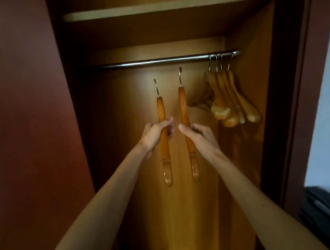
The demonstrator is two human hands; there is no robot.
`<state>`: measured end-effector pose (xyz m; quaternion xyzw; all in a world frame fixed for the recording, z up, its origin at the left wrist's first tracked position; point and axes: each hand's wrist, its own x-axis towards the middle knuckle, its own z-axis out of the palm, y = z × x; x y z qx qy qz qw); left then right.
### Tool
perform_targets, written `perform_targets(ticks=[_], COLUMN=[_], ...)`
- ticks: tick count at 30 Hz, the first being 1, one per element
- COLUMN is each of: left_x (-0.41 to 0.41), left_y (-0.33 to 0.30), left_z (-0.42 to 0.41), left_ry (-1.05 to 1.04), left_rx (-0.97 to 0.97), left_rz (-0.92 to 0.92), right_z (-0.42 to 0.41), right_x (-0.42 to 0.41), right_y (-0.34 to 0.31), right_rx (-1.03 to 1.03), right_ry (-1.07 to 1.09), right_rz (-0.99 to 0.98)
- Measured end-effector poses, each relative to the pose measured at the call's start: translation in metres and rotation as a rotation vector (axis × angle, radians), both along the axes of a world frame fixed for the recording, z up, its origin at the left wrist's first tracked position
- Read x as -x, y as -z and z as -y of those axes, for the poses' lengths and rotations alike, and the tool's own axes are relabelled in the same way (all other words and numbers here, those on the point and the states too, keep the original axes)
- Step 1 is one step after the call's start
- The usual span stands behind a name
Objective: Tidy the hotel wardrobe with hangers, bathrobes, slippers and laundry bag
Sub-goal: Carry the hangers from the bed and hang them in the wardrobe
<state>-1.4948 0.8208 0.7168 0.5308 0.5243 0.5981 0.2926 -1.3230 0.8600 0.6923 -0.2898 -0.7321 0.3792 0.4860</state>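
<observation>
I hold one wooden hanger in each hand, edge-on to me, inside the open wardrobe. My left hand (157,133) grips the left hanger (166,161) at mid-length; its metal hook points up, well below the rail. My right hand (198,136) grips the right hanger (183,103), whose hook reaches higher but still hangs short of the chrome rail (154,61). Several more wooden hangers (232,98) hang bunched at the rail's right end. No bathrobes, slippers or laundry bag are in sight.
A wooden shelf (165,8) runs above the rail. The dark red wardrobe door (22,118) stands open on the left. The door frame (298,92) bounds the right, with a black object (328,214) low beyond it.
</observation>
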Motion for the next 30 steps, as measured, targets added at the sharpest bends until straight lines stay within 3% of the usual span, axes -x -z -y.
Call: perform_targets(ticks=[11,30], left_x=[0.034,0.024], left_y=[-0.085,-0.118], left_z=[-0.118,-0.196], left_ry=[0.045,0.274], left_rx=[-0.065,-0.025], left_rz=[-0.165,-0.289], right_z=[-0.093,-0.163], right_x=[0.052,0.058], right_y=[-0.051,-0.082], right_rx=[0.017,0.105], right_ry=[0.109,0.165], right_rz=[-0.084,-0.188])
